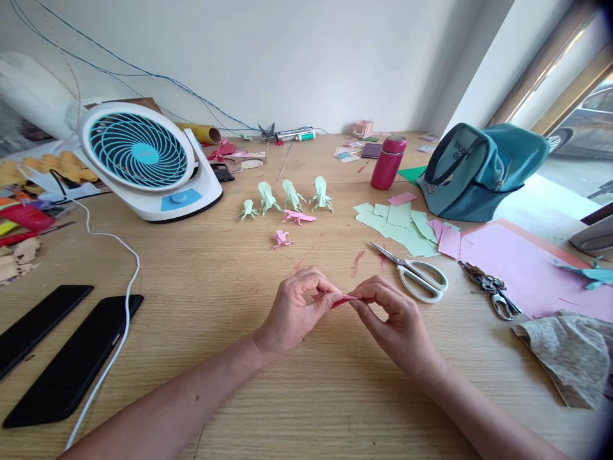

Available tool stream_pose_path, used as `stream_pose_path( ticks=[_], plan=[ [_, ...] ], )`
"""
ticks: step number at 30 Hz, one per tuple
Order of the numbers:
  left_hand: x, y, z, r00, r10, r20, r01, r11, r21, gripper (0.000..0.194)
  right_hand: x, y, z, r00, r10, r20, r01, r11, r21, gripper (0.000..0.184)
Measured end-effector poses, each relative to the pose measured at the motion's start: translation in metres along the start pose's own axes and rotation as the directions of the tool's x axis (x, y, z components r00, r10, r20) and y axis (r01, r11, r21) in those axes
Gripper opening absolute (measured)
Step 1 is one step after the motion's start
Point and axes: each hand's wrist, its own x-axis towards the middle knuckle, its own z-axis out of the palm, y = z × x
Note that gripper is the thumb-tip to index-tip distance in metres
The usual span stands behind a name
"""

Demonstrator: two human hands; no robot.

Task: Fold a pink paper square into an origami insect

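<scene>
Between my two hands is a small folded piece of dark pink paper [343, 300], held above the wooden table. My left hand [299, 310] pinches its left end between thumb and fingers. The right end sits in the fingertips of my right hand [393, 322]. Much of the paper is hidden by the fingers, so its folded shape is unclear. Beyond the hands stand several pale green origami figures [292, 195]. In front of them lie a pink origami figure [299, 217] and a smaller pink one [281, 239]. White-handled scissors [421, 279] rest just past my right hand.
A white and blue fan [143, 153] stands at the left, its white cable [131, 287] running past black flat slabs [76, 361]. To the right are green paper pieces [397, 223], keys [493, 291], pink sheets [517, 268], a flask [388, 163], a teal bag [479, 169] and a crumpled cloth [569, 351].
</scene>
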Motion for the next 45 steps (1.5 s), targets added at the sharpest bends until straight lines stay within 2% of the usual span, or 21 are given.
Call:
stream_pose_path(
  ticks=[5, 13, 18, 25, 28, 32, 35, 39, 42, 45],
  plan=[
    [-0.0015, -0.0009, 0.0017, 0.998, 0.041, 0.055, -0.042, 0.999, 0.007, 0.012, -0.0019, 0.0015, 0.0028, 1.000, -0.006, 0.000, 0.006, 1.000, -0.020, 0.011],
    [-0.0037, -0.0001, 0.0069, 0.999, 0.033, 0.032, -0.035, 0.998, 0.046, 0.019, -0.0022, 0.0014, 0.0041, 1.000, 0.019, 0.004, -0.019, 0.999, 0.038, 0.009],
    [-0.0067, -0.0013, 0.0091, 0.999, 0.020, 0.039, -0.021, 0.999, 0.041, 0.017, -0.0025, -0.0001, 0.0037, 1.000, -0.012, 0.012, 0.012, 1.000, 0.019, 0.013],
    [-0.0071, -0.0014, 0.0081, 0.986, 0.157, 0.053, -0.162, 0.979, 0.124, 0.015, -0.0033, -0.0023, 0.0065, 1.000, -0.007, 0.008, 0.007, 1.000, 0.022, 0.015],
    [-0.0078, -0.0016, 0.0076, 0.983, 0.178, 0.049, -0.184, 0.970, 0.160, 0.016, -0.0036, -0.0032, 0.0073, 1.000, -0.004, 0.017, 0.004, 1.000, 0.025, 0.015],
    [-0.0075, -0.0023, 0.0079, 0.989, 0.142, 0.042, -0.147, 0.980, 0.134, 0.013, -0.0037, -0.0035, 0.0066, 1.000, 0.031, 0.006, -0.031, 0.999, 0.040, 0.013],
    [-0.0067, -0.0034, 0.0084, 0.995, 0.093, -0.024, -0.090, 0.993, 0.082, 0.003, -0.0034, -0.0022, 0.0061, 0.993, 0.119, -0.026, -0.116, 0.986, 0.119, 0.012],
    [-0.0048, -0.0051, 0.0072, 0.999, 0.025, -0.048, -0.023, 0.999, 0.047, 0.010, -0.0033, 0.0024, 0.0063, 0.976, 0.213, -0.044, -0.197, 0.953, 0.230, 0.012],
    [-0.0030, -0.0053, 0.0049, 0.999, 0.010, -0.034, -0.007, 0.996, 0.087, 0.015, -0.0031, 0.0044, 0.0061, 0.977, 0.212, -0.038, -0.197, 0.950, 0.240, 0.010],
    [-0.0015, -0.0047, 0.0029, 0.999, 0.022, -0.023, -0.019, 0.993, 0.113, 0.016, -0.0019, 0.0029, 0.0048, 0.988, 0.152, -0.030, -0.146, 0.978, 0.149, 0.010]
  ],
)
